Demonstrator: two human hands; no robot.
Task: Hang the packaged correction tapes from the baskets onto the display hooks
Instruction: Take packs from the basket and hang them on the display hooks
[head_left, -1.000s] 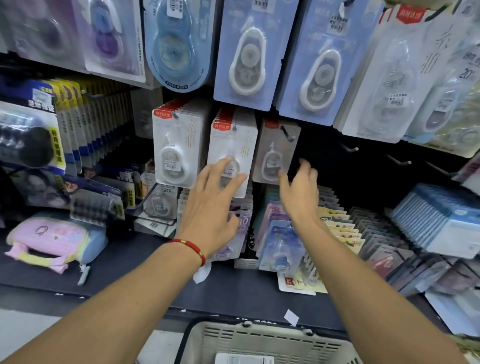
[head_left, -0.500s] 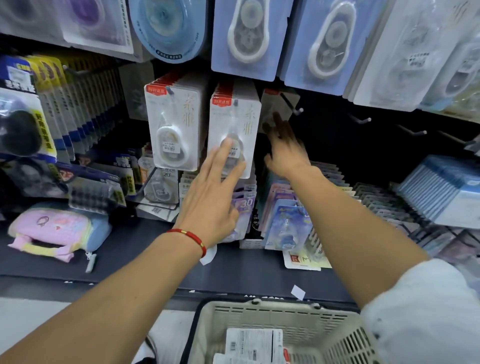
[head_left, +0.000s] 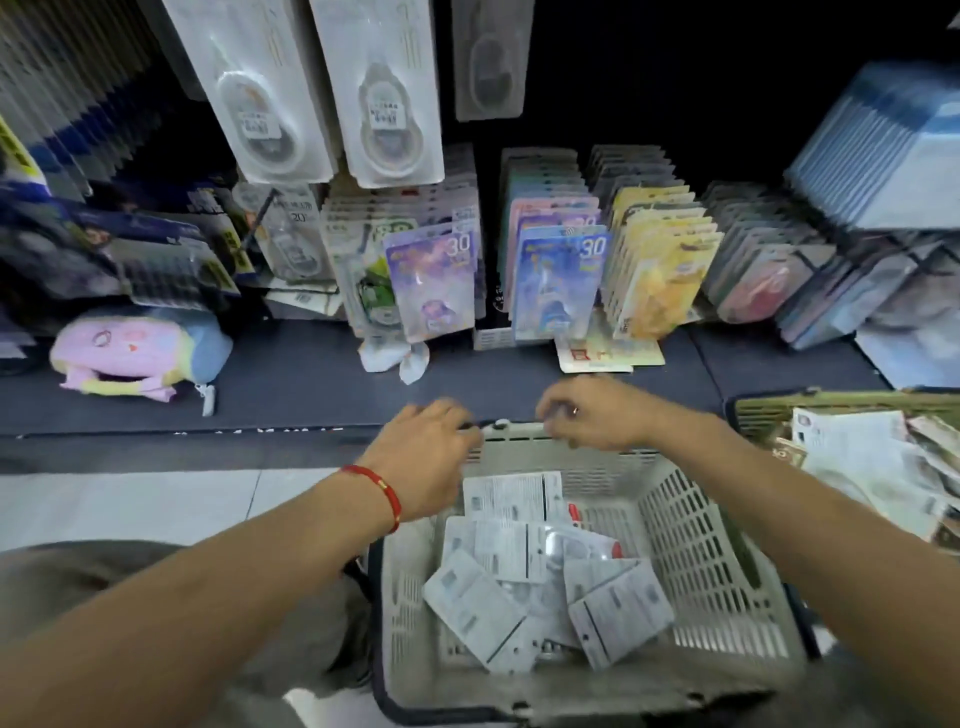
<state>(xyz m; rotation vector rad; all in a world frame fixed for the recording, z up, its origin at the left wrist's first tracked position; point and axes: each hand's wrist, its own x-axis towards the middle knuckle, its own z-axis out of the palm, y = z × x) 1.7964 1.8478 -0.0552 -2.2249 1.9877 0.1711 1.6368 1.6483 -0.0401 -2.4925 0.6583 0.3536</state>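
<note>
A beige slotted basket (head_left: 727, 571) sits below me with several white correction tape packs (head_left: 519, 551) lying loose inside, mostly back side up. Above, more white packs hang on hooks in three rows: left (head_left: 270, 104), middle (head_left: 384, 104), and a short right row (head_left: 488, 57). My left hand (head_left: 426, 457), with a red cord on the wrist, hovers over the basket's far rim with its fingers bent down. My right hand (head_left: 592, 415) is beside it, just past the rim, fingers loosely curled. Neither hand holds a pack.
A second, olive basket (head_left: 769, 410) full of packs (head_left: 857, 452) stands at the right on the dark shelf ledge (head_left: 311, 395). Rows of coloured carded packs (head_left: 556, 275) stand upright behind the hands. A pink pencil case (head_left: 135, 348) lies at the left.
Both hands have dropped from the hanging packs down to the basket's far rim. My view has tilted down, so the whole basket now shows.
</note>
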